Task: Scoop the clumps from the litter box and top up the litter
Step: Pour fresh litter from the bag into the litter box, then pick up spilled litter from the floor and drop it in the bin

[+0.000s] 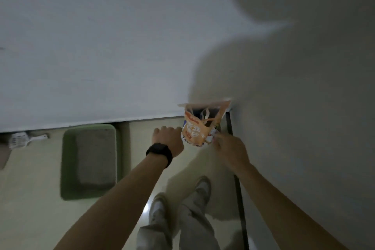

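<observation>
An orange and white litter bag [199, 128] with an open top stands in the floor corner where two walls meet. My left hand [169, 140], with a black watch on its wrist, grips the bag's left side. My right hand [228, 148] holds the bag's lower right side; the image is blurred there. A green litter box [69, 160] filled with grey litter lies on the floor to the left, against the wall. A white slotted scoop [20, 140] lies on the floor further left.
White walls stand ahead and to the right, with a dark strip [237, 189] running along the right wall's base. My two feet in pale shoes [180, 199] are on the cream floor below the bag. A brownish object [4, 156] is at the left edge.
</observation>
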